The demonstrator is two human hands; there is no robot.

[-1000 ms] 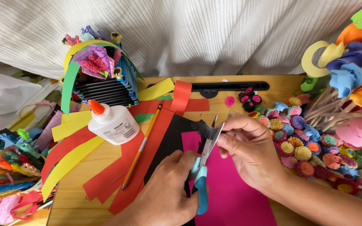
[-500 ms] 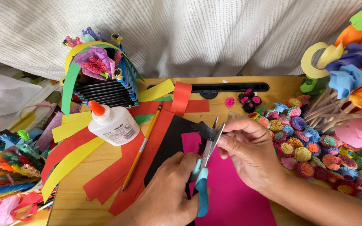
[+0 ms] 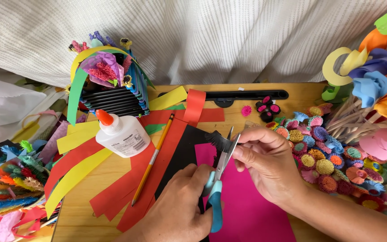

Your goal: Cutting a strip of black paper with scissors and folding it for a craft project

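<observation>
My left hand grips blue-handled scissors, whose blades point up and away from me. My right hand pinches a narrow black paper strip with a fringed edge, and the strip sits between the blades. Both hands hover over a pink paper sheet that lies on a black sheet on the wooden board.
A white glue bottle with an orange cap and a pencil lie on red and yellow paper strips to the left. Several small rolled paper flowers crowd the right. A black holder with paper pieces stands at the back left.
Both hands stay in almost the same place. The scissors and the black strip have shifted only slightly.
</observation>
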